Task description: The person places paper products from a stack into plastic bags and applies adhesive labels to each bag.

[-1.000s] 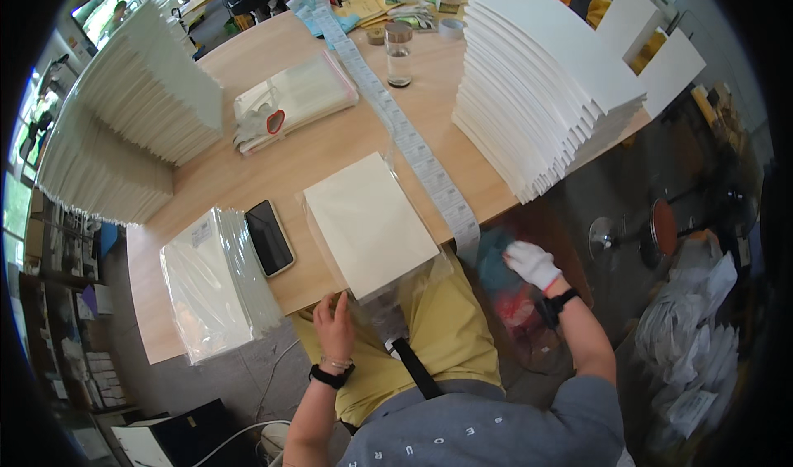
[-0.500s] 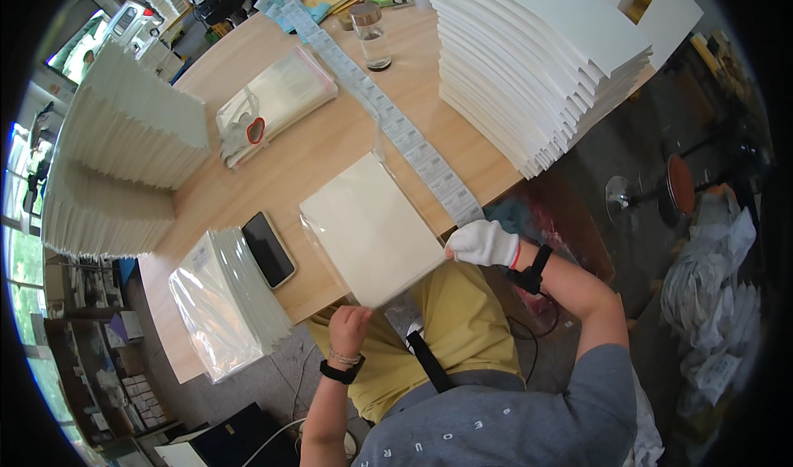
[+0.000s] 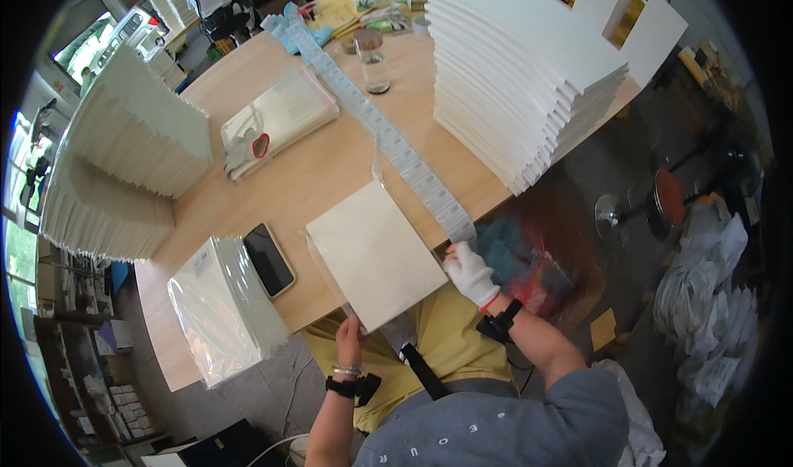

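Observation:
A cream-white flat board or sheet stack (image 3: 378,252) lies at the table's front edge, its near corner reaching out over my lap. Clear film shows along its left side and at its far corner, so it appears to be in a clear plastic bag. My bare left hand (image 3: 349,340) pinches the bag's near left edge. In a white glove, my right hand (image 3: 471,274) is closed beside the board's right corner; what its fingertips hold is too small to tell. Just behind that hand ends a long strip of printed labels (image 3: 413,169), which runs back across the table.
Tall white stacks stand at the right (image 3: 504,78) and left (image 3: 124,145). Left of the board lie a phone (image 3: 268,259) and a film-wrapped pile (image 3: 219,310). Farther back are a packet of clear bags (image 3: 289,120), a glove (image 3: 246,146) and a glass jar (image 3: 373,64).
My right hand has come down and slightly left, near the board's right corner. The left hand has shifted slightly lower. In the picture the board sits a little lower as the view has moved.

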Demonstrator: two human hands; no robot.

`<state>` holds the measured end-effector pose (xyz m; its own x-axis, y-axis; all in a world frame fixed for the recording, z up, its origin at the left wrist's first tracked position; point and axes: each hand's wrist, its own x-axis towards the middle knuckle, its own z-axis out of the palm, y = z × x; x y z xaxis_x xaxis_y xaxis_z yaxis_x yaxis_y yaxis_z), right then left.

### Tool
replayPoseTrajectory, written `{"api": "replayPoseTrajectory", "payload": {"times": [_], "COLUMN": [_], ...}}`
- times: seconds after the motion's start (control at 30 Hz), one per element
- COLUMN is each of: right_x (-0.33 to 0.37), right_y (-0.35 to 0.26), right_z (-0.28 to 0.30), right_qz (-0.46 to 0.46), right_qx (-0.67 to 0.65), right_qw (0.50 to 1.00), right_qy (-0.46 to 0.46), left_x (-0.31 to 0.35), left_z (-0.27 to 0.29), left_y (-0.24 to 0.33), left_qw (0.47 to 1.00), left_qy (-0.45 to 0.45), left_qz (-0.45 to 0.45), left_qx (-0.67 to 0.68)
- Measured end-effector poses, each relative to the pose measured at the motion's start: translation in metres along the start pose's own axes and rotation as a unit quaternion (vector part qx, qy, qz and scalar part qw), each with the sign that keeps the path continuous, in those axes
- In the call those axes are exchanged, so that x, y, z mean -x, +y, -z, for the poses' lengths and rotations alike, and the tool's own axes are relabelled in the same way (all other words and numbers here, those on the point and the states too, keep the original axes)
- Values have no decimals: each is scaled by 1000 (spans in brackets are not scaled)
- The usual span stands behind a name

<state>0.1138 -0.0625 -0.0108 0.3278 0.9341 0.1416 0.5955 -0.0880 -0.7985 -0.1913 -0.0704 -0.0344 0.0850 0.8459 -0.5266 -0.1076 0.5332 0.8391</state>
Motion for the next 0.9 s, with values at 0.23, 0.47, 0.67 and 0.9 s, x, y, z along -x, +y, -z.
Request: {"api": "replayPoseTrajectory", "payload": {"times": [0.23, 0.47, 0.67, 0.9], "right_x": [-28, -31, -35, -16], "right_y": [42, -24, -27, -88], "right_z": [53, 86, 110, 131], "right_qz": [-86, 123, 298, 347], "right_qx": [123, -34, 76, 123], "right_qw": [987, 986, 949, 929], "right_qy": [-54, -103, -70, 32], "left_x": [17, -18, -47, -50], "left_z": [-47, -156, -195, -208], "left_y": [70, 93, 79, 70], "left_qw": [843, 963, 933, 952], "left_qy": [52, -246, -328, -260], "left_qz": [-365, 108, 144, 152], "left_qx": [-391, -32, 34, 61]}}
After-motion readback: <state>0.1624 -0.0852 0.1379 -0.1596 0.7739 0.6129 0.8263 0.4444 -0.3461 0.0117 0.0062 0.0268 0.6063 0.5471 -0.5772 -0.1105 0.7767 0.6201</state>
